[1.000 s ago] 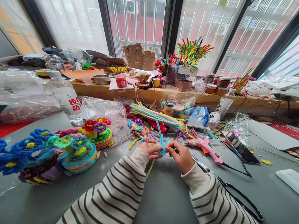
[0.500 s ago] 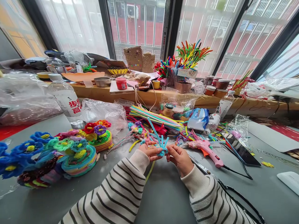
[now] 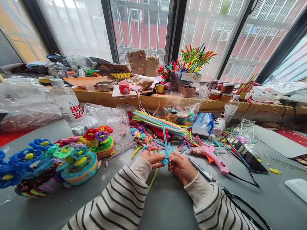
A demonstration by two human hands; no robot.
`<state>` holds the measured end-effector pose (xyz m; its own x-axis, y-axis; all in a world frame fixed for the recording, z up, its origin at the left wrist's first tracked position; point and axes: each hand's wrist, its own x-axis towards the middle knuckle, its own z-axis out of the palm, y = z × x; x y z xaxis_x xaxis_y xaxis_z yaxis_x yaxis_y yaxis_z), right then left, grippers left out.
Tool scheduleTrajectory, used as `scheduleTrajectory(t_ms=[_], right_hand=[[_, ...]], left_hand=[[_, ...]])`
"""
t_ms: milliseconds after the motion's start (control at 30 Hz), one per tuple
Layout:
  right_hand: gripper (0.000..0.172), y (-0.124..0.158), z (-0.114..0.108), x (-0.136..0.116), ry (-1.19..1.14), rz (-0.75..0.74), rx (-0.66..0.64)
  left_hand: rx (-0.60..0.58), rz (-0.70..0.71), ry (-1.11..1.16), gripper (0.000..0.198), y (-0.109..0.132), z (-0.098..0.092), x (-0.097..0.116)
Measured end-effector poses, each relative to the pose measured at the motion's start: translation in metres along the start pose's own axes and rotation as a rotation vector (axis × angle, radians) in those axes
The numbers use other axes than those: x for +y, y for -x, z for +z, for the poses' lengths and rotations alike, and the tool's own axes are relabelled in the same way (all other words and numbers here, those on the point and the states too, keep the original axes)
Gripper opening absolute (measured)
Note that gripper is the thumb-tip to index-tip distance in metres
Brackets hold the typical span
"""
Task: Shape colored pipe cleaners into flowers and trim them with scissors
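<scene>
Between my two hands, above the grey table, is a light-blue pipe cleaner piece (image 3: 165, 156) with a curled lower part and several stems pointing up, one longer than the others. My left hand (image 3: 153, 157) pinches it from the left, thumb and index finger closed on the curled part while other fingers are spread. On the opposite side, my right hand (image 3: 181, 165) has thumb and fingertips closed on the piece's right edge. A yellow-green pipe cleaner (image 3: 153, 180) lies below my left hand. Scissors (image 3: 207, 174) lie just right of my right hand, partly under the sleeve.
To the right lie a pink glue gun (image 3: 213, 156) with its cord and a dark phone-like slab (image 3: 248, 156). Pipe-cleaner flowers and round bases (image 3: 79, 167) stand at left beside a water bottle (image 3: 68, 105). Behind my hands is a bundle of pipe cleaners (image 3: 159, 122).
The blue piece has turned so its stems stand more upright and closer together. My right hand has shifted slightly left and down, nearer my left hand.
</scene>
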<state>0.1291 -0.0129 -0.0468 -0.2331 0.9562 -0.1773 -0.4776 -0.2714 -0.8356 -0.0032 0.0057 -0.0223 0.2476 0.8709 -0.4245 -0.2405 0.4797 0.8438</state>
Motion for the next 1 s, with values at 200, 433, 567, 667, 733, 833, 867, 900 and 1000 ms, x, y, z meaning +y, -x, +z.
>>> scheduleTrajectory(t_ms=[200,433,567,667,733,833,867,900,1000], right_hand=[[0.025,0.002,0.000,-0.001,0.034,-0.020,0.004],[0.028,0.001,-0.002,0.001,0.142,-0.061,0.028],[0.037,0.004,-0.004,-0.004,0.404,-0.271,0.063],[0.032,0.009,-0.006,-0.007,0.698,-0.484,0.075],[0.028,0.011,-0.007,-0.008,0.816,-0.572,0.129],[0.015,0.013,-0.009,-0.008,0.971,-0.708,0.219],[0.012,0.013,-0.009,-0.009,1.039,-0.766,0.217],[0.013,0.014,-0.009,-0.009,1.111,-0.828,0.195],[0.018,0.014,-0.009,-0.009,1.307,-0.999,0.115]], left_hand=[[0.002,-0.038,0.016,0.048,0.001,0.001,0.000],[0.019,0.017,0.042,0.050,-0.007,-0.003,-0.006],[0.045,-0.033,0.039,0.052,-0.006,-0.002,-0.003],[0.052,-0.058,0.042,0.051,-0.005,0.000,0.001],[0.070,-0.070,0.041,0.047,-0.004,0.000,0.002],[0.089,-0.092,0.040,0.042,-0.004,0.001,0.004],[0.088,-0.097,0.039,0.040,-0.003,0.001,0.005],[0.086,-0.100,0.039,0.040,-0.003,0.001,0.005],[0.077,-0.100,0.034,0.042,-0.004,0.001,0.004]])
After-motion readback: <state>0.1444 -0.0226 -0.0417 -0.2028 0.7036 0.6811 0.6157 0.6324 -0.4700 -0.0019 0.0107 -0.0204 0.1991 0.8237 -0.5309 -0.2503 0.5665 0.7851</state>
